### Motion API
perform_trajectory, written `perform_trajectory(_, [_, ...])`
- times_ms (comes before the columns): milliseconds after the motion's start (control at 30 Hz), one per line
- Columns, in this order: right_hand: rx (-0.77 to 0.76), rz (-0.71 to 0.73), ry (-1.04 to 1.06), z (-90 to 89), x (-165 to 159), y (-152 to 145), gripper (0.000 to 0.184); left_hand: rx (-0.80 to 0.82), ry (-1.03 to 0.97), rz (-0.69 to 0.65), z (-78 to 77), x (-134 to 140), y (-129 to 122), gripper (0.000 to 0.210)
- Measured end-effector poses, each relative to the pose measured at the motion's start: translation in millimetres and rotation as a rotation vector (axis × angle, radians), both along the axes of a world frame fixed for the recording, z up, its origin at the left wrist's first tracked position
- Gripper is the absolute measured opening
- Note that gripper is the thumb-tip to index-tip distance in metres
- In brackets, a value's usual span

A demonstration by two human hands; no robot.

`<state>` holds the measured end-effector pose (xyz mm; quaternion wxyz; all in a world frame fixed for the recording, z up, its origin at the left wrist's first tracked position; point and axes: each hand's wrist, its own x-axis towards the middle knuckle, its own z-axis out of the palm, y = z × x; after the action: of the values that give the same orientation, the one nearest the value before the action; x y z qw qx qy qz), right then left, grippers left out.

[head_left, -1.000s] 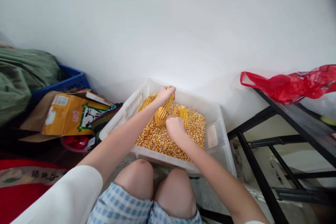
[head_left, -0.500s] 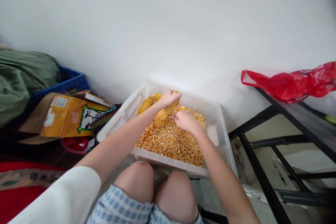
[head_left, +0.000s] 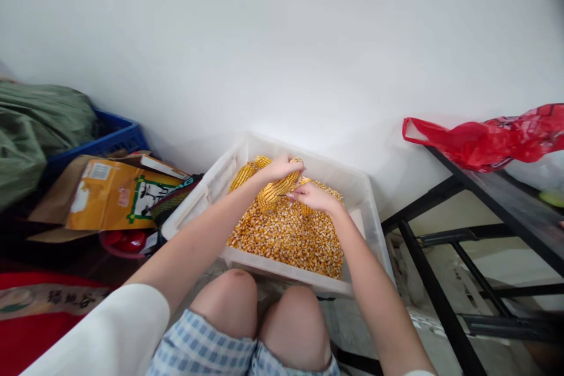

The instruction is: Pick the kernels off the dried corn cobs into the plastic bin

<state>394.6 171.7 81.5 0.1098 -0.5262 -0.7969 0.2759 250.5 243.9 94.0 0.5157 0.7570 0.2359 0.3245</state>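
Left hand (head_left: 283, 168): curled firmly around the upper end of a yellow, bumpy-kernelled corn cob (head_left: 274, 192).
Right hand (head_left: 312, 196): nearly closed, just beside the cob's right side, fingertips pinched on a slim dark pointed piece (head_left: 284, 194), too small to identify.
Held cob: above the heap inside the tub, slanting, top toward the upper right, thick end toward the lower left.
Loose kernels (head_left: 282, 241): orange-yellow and cream, heaped across the tub's floor.
Other yellow corn cobs (head_left: 242, 177): a group at the tub's left, partly behind the left forearm; another partly hidden under the right hand.
Tub (head_left: 282, 271): translucent white plastic, rectangular, in front of the knees.
Carton (head_left: 115, 195): yellow printed cardboard, flaps spread, left of the tub.
Bench (head_left: 513, 202): black metal frame, right of the tub; glossy red plastic bag (head_left: 489, 142) on top.
Crate (head_left: 121, 136): blue plastic, behind the carton.
Wall (head_left: 282, 41): plain white, behind everything.
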Motion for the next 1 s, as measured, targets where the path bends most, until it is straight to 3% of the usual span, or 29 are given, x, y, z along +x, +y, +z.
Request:
perform_trajectory(300, [0.341,-0.094,-0.430,7.7,-18.7,-22.7,0.034,-0.126,-0.187,0.212,-12.7,-5.1,19.3,0.026])
perform_trajectory(533, [0.390,-0.127,-0.518,4.2,-25.5,-23.4,0.036,-0.225,-0.244,0.323,-21.3,-9.6,35.7,0.027])
perform_trajectory(833, [0.397,-0.183,-0.597,0.5,-37.4,-25.6,0.039,-0.287,-0.264,0.404,-16.4,-11.2,33.6,0.023])
perform_trajectory(1000, [0.468,-0.238,-0.644,-11.4,-54.9,-29.0,0.036,-0.324,-0.304,0.451,-14.4,-11.3,33.4,0.021])
